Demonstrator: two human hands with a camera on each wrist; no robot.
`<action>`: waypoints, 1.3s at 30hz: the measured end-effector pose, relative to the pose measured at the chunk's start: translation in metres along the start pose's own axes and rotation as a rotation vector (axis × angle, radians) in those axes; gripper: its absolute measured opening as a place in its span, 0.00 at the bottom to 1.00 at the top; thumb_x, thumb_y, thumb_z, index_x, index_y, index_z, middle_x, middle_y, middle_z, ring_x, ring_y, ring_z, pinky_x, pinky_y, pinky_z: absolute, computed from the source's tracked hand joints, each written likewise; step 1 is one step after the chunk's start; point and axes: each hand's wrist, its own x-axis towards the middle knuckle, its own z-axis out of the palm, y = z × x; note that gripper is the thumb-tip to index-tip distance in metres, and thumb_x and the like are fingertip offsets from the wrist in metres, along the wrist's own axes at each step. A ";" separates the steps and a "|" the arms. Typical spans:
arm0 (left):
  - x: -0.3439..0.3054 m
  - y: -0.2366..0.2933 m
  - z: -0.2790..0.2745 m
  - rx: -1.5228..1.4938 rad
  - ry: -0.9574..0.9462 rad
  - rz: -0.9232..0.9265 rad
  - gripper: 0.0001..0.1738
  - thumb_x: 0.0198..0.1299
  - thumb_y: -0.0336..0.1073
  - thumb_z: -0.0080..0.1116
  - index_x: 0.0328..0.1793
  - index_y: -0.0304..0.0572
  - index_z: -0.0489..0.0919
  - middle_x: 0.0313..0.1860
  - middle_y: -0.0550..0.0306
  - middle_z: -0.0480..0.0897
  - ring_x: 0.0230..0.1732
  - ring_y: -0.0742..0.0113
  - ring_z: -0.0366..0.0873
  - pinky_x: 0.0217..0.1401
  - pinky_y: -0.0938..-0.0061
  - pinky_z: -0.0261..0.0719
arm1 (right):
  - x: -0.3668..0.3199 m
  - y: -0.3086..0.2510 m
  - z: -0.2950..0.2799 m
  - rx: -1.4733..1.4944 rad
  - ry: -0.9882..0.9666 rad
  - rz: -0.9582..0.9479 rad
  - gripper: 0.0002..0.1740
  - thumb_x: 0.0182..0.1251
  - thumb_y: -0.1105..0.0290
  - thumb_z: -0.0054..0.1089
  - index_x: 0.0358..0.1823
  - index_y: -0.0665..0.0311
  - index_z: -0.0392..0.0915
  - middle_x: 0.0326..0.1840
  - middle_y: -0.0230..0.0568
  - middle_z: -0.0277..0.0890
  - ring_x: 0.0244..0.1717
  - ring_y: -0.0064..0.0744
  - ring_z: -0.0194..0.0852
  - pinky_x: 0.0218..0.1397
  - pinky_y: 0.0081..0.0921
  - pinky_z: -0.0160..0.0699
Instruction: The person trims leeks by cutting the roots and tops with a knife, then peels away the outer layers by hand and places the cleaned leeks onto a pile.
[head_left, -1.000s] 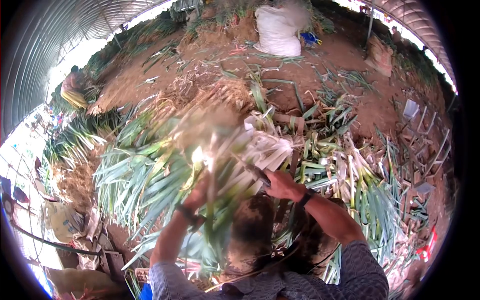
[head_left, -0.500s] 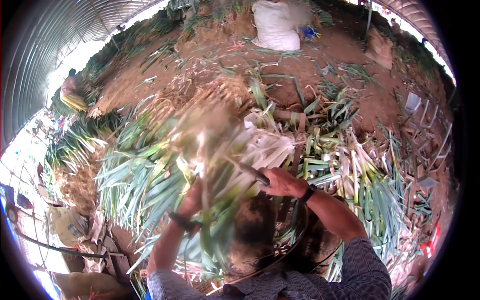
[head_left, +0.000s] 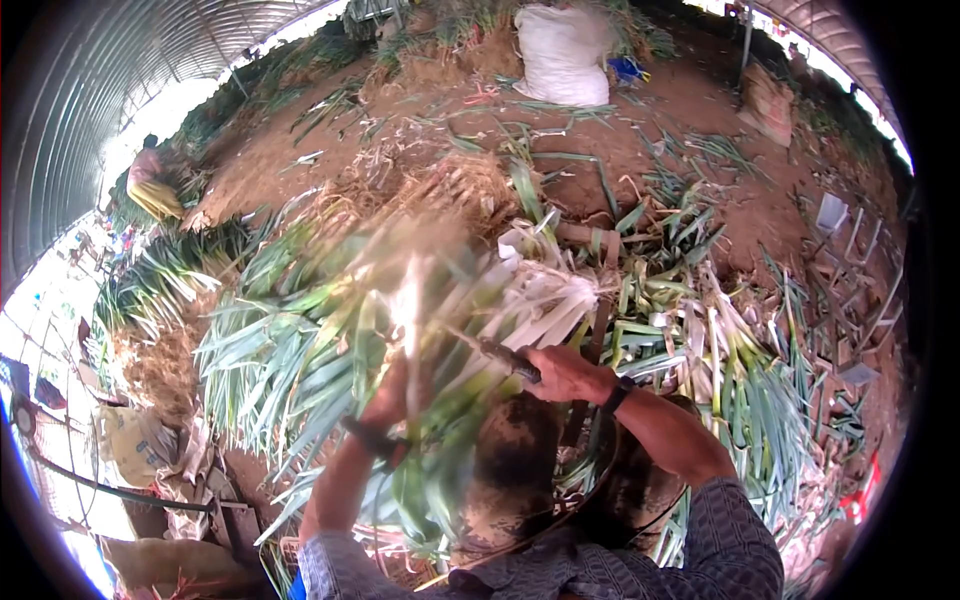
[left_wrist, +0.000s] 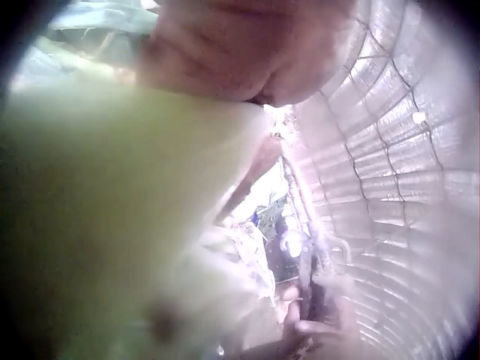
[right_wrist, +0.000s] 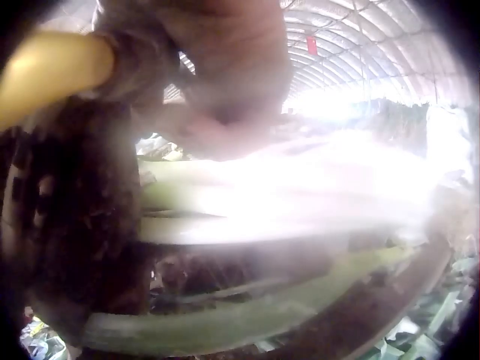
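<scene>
In the head view my left hand (head_left: 388, 398) grips a leek (head_left: 412, 310), its pale stalk upright and its roots blurred; green leaves trail below the hand. My right hand (head_left: 570, 375) grips a tool by its dark handle (head_left: 515, 362), the thin end pointing left towards the stalk. Whether that end touches the leek, I cannot tell. The left wrist view has my left hand (left_wrist: 247, 49) above a blurred green leaf (left_wrist: 97, 210), with the right hand (left_wrist: 300, 326) at the bottom. Pale stalks (right_wrist: 285, 195) lie below my right hand (right_wrist: 232, 75) in the right wrist view.
A leek pile (head_left: 270, 360) spreads left of my hands, and more leeks (head_left: 745, 400) lie at the right. White stalks (head_left: 545, 295) rest ahead. Metal frames (head_left: 850, 250) stand far right, a white sack (head_left: 563, 55) at the back. Another person (head_left: 150, 185) is at the far left.
The upright leek and left hand have shifted slightly left compared with a second ago. The tool lies a little flatter. Both hands keep their grips.
</scene>
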 end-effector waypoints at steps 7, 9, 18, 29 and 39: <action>-0.012 -0.012 0.004 -0.232 -0.054 -0.204 0.36 0.70 0.73 0.30 0.34 0.51 0.75 0.18 0.66 0.64 0.16 0.70 0.62 0.16 0.71 0.62 | 0.014 0.007 0.014 0.063 0.167 0.073 0.21 0.57 0.64 0.62 0.50 0.66 0.73 0.30 0.59 0.78 0.34 0.63 0.79 0.37 0.52 0.75; -0.014 -0.013 0.008 -0.131 -0.039 -0.136 0.36 0.69 0.73 0.31 0.37 0.51 0.75 0.19 0.66 0.66 0.16 0.71 0.62 0.17 0.71 0.64 | 0.015 0.007 0.014 0.022 0.112 0.066 0.20 0.57 0.64 0.61 0.49 0.65 0.73 0.29 0.58 0.78 0.33 0.63 0.79 0.37 0.52 0.75; -0.024 -0.026 0.040 0.629 0.348 0.610 0.28 0.73 0.62 0.44 0.40 0.43 0.76 0.25 0.62 0.74 0.22 0.71 0.70 0.27 0.72 0.71 | 0.018 0.012 0.008 0.021 0.031 0.115 0.15 0.63 0.61 0.59 0.46 0.61 0.75 0.32 0.51 0.81 0.34 0.51 0.83 0.40 0.47 0.79; -0.104 -0.017 0.078 0.506 0.141 0.089 0.24 0.74 0.59 0.45 0.45 0.45 0.72 0.26 0.66 0.71 0.22 0.76 0.67 0.24 0.77 0.67 | 0.059 0.036 0.018 0.492 0.173 0.073 0.25 0.64 0.67 0.56 0.63 0.61 0.76 0.26 0.29 0.73 0.21 0.26 0.72 0.25 0.30 0.73; -0.222 0.005 0.026 0.521 0.676 0.302 0.24 0.73 0.58 0.47 0.41 0.43 0.74 0.23 0.60 0.75 0.17 0.69 0.73 0.18 0.71 0.76 | 0.066 0.014 -0.029 0.503 0.102 0.261 0.23 0.60 0.57 0.65 0.49 0.68 0.79 0.33 0.43 0.80 0.36 0.30 0.79 0.38 0.37 0.74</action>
